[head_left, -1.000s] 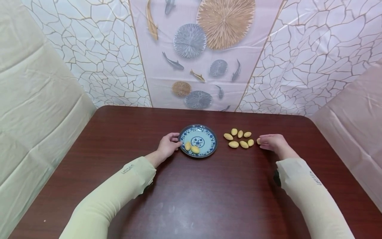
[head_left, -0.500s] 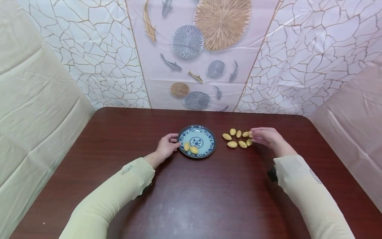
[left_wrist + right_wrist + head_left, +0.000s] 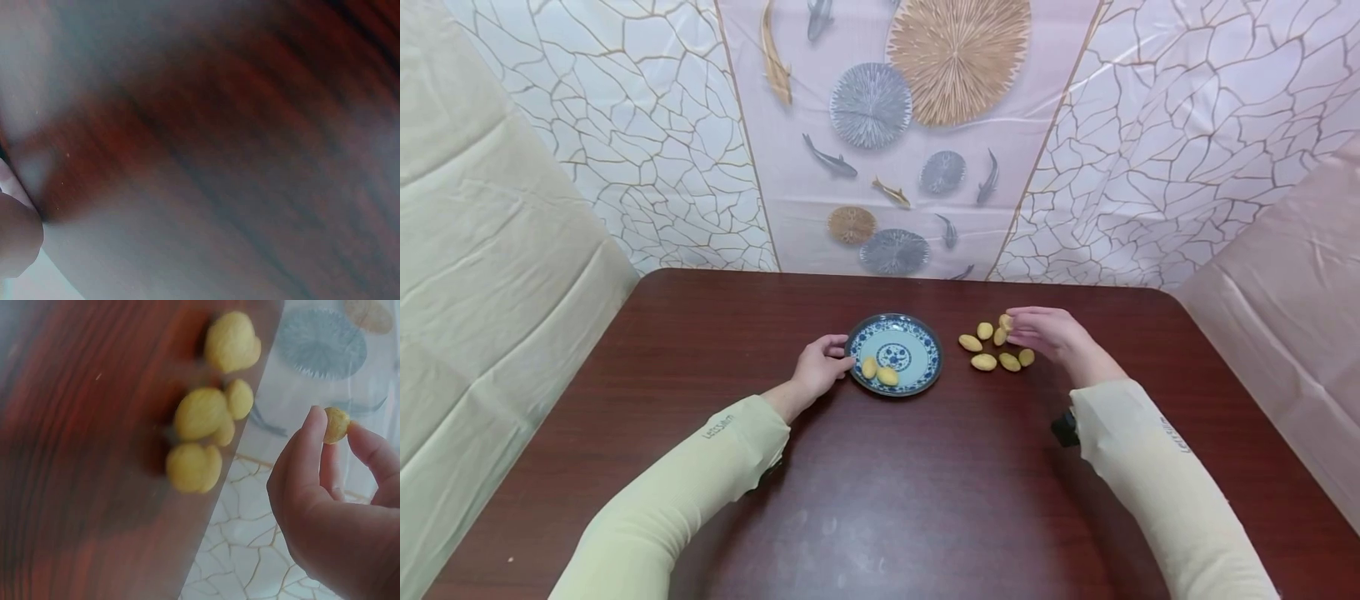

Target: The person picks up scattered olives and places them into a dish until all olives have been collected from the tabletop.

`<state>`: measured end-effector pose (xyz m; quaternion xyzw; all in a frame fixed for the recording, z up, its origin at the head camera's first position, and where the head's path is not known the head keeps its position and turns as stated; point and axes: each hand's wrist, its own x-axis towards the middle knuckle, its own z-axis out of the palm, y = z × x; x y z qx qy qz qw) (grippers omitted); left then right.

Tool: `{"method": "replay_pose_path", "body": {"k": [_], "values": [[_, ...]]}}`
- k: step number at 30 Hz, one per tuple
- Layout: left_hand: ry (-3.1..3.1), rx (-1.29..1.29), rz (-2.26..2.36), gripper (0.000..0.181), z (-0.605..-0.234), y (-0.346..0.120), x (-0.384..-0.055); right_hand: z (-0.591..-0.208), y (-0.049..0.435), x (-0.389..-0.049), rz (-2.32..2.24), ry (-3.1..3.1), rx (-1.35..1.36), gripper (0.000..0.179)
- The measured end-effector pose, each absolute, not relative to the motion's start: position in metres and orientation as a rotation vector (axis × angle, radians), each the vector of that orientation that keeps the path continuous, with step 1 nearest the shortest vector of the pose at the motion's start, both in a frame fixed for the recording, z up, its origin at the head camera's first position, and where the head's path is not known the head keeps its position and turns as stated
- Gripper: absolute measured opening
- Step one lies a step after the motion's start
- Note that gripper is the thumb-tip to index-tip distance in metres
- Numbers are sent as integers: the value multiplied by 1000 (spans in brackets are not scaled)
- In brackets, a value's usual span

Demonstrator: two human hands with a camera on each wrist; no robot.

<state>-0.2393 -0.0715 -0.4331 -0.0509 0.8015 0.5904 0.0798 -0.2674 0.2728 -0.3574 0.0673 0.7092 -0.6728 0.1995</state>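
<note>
My left hand [image 3: 820, 367] grips the left rim of a round blue-and-white patterned plate [image 3: 917, 379]; the thumb [image 3: 19, 237] lies against the plate's edge in the left wrist view. Two small yellow oval fruits [image 3: 887, 377] rest on the plate's near-left part. My right hand [image 3: 1054, 332] pinches another yellow oval fruit [image 3: 336, 425] between thumb and fingertips, raised over the table in the right wrist view. Beneath and beside that hand, several more such fruits [image 3: 983, 362] lie in a loose group to the right of the plate. The hand hides part of this group in the head view.
The dark red-brown wooden table [image 3: 865, 483] reaches back to a patterned wall covering [image 3: 947, 233] with fish and round motifs. Pale cloth hangs [image 3: 512, 250] flank the left and right sides.
My right hand has moved left from the table's right part, carrying the pinched yellow oval fruit across the loose group. My left hand stays at the plate, and the plate's two fruits have not moved.
</note>
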Motion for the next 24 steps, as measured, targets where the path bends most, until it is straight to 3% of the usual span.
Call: {"method": "replay_pose_path", "body": {"k": [24], "values": [[2407, -150, 1772, 44, -435, -71, -241, -369, 205, -264, -1746, 1992, 161, 48]]}}
